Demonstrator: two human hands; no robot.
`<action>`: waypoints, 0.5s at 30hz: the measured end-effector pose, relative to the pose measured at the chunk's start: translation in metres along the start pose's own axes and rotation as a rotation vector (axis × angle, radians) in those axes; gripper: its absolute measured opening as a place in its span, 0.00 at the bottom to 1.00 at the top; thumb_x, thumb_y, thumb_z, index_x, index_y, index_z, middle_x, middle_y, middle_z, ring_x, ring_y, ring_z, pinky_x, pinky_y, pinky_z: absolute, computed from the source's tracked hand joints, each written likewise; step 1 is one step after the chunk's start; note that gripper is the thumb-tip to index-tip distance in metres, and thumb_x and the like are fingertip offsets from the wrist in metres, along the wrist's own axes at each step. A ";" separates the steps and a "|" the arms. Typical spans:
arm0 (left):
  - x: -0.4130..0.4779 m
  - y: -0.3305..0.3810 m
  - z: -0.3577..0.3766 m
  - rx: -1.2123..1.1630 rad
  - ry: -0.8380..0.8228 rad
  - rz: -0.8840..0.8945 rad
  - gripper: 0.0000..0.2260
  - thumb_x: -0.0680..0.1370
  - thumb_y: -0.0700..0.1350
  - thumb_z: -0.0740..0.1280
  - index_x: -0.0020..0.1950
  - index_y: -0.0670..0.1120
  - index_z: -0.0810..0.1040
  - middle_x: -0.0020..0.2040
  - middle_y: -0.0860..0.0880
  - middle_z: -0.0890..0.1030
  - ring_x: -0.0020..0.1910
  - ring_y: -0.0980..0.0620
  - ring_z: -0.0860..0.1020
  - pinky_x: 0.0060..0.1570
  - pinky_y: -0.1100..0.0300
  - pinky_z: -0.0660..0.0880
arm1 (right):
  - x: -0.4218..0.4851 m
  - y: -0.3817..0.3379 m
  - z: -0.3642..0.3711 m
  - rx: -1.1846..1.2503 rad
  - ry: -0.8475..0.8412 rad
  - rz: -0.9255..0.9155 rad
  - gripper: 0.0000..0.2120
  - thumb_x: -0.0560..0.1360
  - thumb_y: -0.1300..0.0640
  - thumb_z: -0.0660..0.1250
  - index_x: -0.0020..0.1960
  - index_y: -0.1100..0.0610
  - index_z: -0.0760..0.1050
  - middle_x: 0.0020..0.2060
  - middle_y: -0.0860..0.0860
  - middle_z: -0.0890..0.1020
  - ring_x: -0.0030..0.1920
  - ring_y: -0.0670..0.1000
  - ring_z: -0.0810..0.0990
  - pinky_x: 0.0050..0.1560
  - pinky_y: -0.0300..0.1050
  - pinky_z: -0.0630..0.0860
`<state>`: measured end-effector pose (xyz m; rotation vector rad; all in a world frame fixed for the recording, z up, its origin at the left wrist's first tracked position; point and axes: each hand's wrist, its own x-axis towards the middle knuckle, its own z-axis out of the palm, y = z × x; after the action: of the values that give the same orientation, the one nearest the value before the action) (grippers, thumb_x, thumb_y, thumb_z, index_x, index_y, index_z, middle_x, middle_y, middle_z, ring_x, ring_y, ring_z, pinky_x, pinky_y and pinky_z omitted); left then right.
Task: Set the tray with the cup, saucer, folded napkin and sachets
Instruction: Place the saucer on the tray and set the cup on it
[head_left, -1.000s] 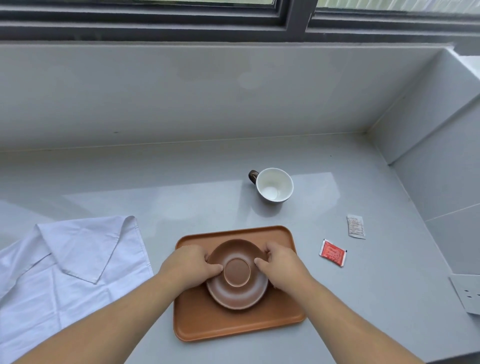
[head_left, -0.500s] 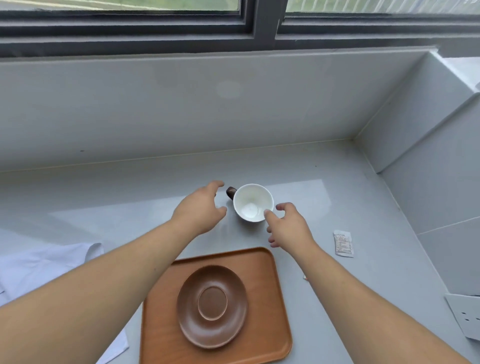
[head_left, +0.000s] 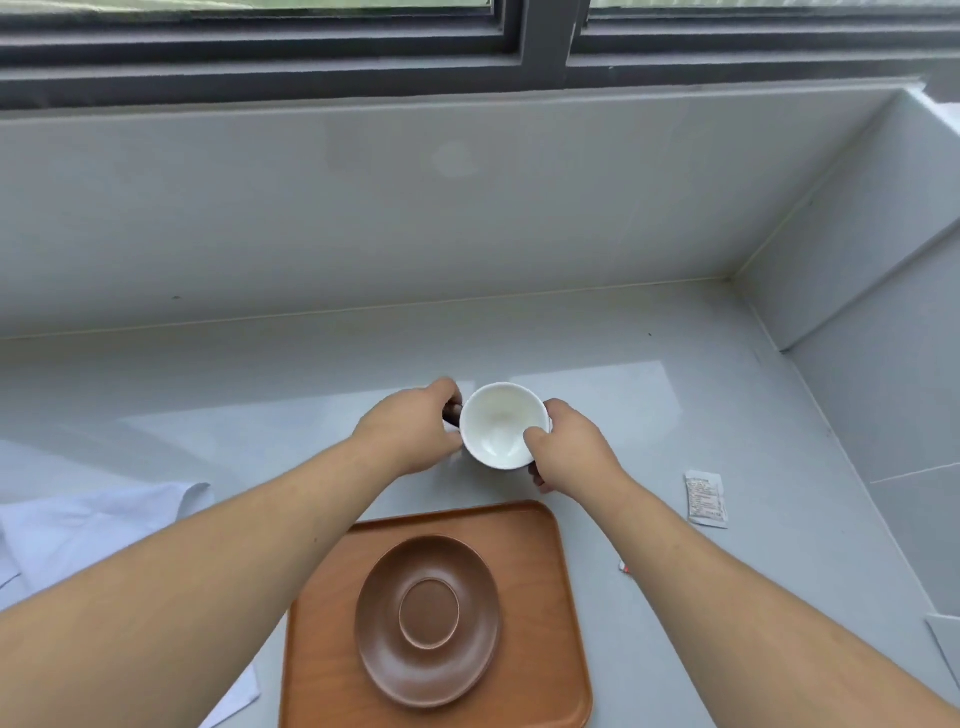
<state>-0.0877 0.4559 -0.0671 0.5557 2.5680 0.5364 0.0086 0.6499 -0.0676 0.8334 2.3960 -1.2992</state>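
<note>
gripping round glossy white cup (head_left: 503, 426), both hands, smooth grey counter (head_left: 675, 415)

One cup (head_left: 503, 427), one saucer (head_left: 428, 621), one tray (head_left: 540, 530), one napkin (head_left: 93, 525), two sachets (head_left: 705, 499)

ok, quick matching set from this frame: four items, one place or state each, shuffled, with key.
Items:
1. cup
2. saucer
3. white sachet
4. napkin

Places or states:
A. on the tray
B. on the counter, right of the tray
C. between both hands (left hand, right hand), beyond the tray
D. spread unfolded, left of the tray

Pairs: 1-C, 2-A, 3-B, 4-D
</note>
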 end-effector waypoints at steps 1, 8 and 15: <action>-0.012 -0.005 -0.004 0.011 -0.023 0.004 0.08 0.72 0.53 0.68 0.49 0.59 0.71 0.37 0.65 0.76 0.38 0.62 0.75 0.34 0.58 0.70 | -0.010 -0.003 0.002 -0.027 -0.016 -0.018 0.12 0.74 0.57 0.58 0.56 0.52 0.72 0.41 0.57 0.83 0.36 0.61 0.86 0.37 0.61 0.85; -0.109 -0.043 -0.008 0.032 -0.112 0.017 0.10 0.73 0.56 0.65 0.37 0.51 0.70 0.34 0.55 0.77 0.34 0.55 0.73 0.31 0.56 0.67 | -0.085 -0.009 0.035 -0.184 -0.143 -0.122 0.14 0.73 0.55 0.58 0.57 0.48 0.73 0.42 0.52 0.82 0.38 0.58 0.84 0.42 0.58 0.84; -0.170 -0.069 0.017 0.030 -0.183 0.099 0.03 0.71 0.51 0.60 0.41 0.53 0.72 0.34 0.55 0.76 0.36 0.55 0.74 0.32 0.57 0.69 | -0.129 0.007 0.072 -0.338 -0.181 -0.155 0.15 0.75 0.52 0.59 0.60 0.47 0.72 0.42 0.47 0.80 0.42 0.50 0.79 0.38 0.48 0.77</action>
<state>0.0395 0.3235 -0.0540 0.7112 2.3887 0.4584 0.1131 0.5476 -0.0474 0.4236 2.4721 -0.9331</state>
